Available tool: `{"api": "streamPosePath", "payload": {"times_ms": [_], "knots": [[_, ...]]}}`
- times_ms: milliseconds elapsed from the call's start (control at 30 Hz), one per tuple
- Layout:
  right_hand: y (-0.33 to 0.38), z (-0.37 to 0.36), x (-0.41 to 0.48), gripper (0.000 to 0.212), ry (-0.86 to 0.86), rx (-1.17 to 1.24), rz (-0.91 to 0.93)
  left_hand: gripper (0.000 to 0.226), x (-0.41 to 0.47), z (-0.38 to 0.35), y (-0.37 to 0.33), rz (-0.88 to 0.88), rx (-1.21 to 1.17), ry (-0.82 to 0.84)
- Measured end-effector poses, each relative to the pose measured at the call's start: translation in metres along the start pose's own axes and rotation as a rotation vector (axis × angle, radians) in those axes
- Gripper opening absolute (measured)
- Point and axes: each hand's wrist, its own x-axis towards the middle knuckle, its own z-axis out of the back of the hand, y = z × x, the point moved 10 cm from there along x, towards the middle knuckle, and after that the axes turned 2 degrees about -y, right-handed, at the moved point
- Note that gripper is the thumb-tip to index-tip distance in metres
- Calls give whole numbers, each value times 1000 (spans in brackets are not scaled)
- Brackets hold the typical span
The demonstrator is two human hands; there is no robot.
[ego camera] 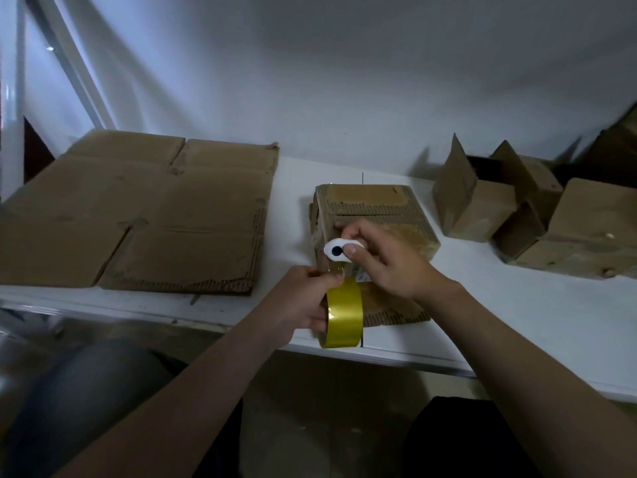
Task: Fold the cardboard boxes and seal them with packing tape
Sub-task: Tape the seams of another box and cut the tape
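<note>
Sealing is the step judged to be in hand, at the near edge of the white table (517, 305).

1. A flattened brown corrugated cardboard sheet (138, 215) lies flat at 9 o'clock from the work point. It is well apart from the hands and is probably stock not yet folded.
2. The left hand (303, 301) grips the glossy yellow roll of packing tape (343, 312) at 6 o'clock from the box. The fingers are curled round the roll, and thumb and forefinger are pinched together at its top, where the tape leaves. This grip probably keeps the pulled length taut.
3. The roll stands on edge, overhanging the table edge. Its core axis runs 9 to 3 o'clock. The short clear strip it pays out runs toward 12 o'clock and meets the near face of the box.
4. The small closed brown cardboard box (372, 215) sits at the centre of the table. Its top flap seam runs 9 to 3 o'clock, so the strip's long axis crosses that seam.
5. The right hand (389, 263) rests over the near top edge of the box. Thumb and fingers are clamped on a small white oval tool with a dark round spot (337, 250), judged to be a cutter. It is held just above the strip, likely for severing.
6. A cluster of brown cardboard boxes with raised flaps (517, 215) stands at 3 o'clock.
</note>
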Motion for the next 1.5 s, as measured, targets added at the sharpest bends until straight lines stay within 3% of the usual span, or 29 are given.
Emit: {"api": "streamPosePath", "payload": {"times_ms": [167,333,433,500,767,1167,1400,1500], "knots": [[2,1,0,12,-21,6,12,27,-2,-5,8,81,-40,46],[1,3,3,9,-26,102,-51,30,-2,-5,12,9,-149,-36],[4,22,1,9,-165,252,-136,29,-4,-7,13,-41,-223,-67],[22,36,-3,11,-220,104,-20,28,-4,-8,13,-66,-228,-71],[44,8,-10,10,68,-326,240,31,-4,-5,14,-82,-232,-73],[51,10,-8,11,114,-323,258,31,-3,-4,18,-79,-231,-54],[50,0,-5,28,188,-346,236,28,-2,-3,19,-71,-239,-61],[54,-3,-3,25,196,-403,258,28,-1,-2,19,-69,-243,-63]]}}
